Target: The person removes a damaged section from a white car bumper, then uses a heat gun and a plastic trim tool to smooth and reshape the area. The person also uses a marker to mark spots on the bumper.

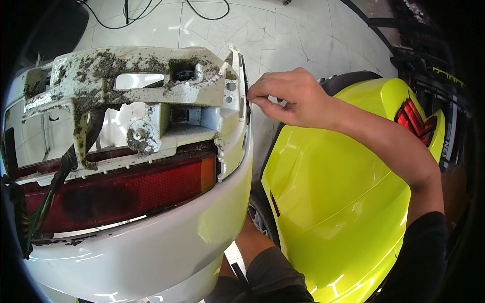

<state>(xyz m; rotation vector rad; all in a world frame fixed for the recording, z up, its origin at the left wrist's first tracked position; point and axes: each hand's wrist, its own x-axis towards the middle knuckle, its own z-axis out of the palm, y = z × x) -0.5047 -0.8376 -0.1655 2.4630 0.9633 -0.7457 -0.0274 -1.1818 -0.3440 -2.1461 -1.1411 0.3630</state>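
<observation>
Here, the right hand [295,96] is nearest, thumb and forefinger drawn together at the dark edge strip [246,76]; whether they grip it I cannot tell. Just left of the fingertips, the strip runs lengthwise along the white rear bumper's right side [241,166].

A pale tiled floor [303,38], cracked in places, spreads beyond the white bumper [177,222]. On it, a curved black cable [112,28] lies past the bumper's middle, a looped black cable [214,19] past its right part.
</observation>
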